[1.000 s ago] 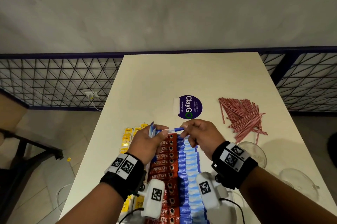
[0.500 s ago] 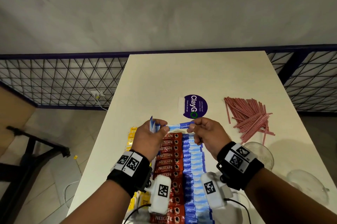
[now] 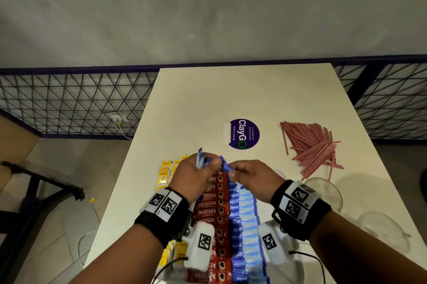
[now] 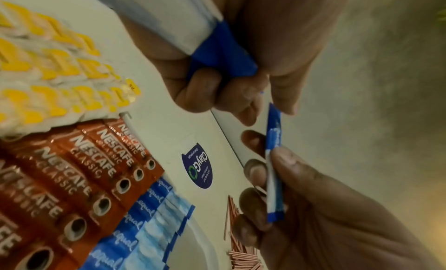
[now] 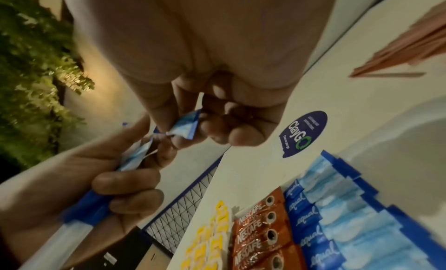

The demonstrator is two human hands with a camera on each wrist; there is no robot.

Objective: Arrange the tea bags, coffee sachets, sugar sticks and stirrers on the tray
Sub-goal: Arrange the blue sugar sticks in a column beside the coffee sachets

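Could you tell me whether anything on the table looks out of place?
Yes: the red stirrers lie in a loose, splayed heap on the bare table, right of the tidy sachet rows, some crossing at angles.

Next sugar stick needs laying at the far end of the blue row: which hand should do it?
Right. The right hand already pinches a single sugar stick just above the blue row. The left hand is occupied, gripping the spare bundle of sticks.

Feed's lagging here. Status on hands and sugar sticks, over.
Left hand grips a bundle of sugar sticks. Right hand pinches one sugar stick above the tray rows. Stirrers on table, nothing blocking.
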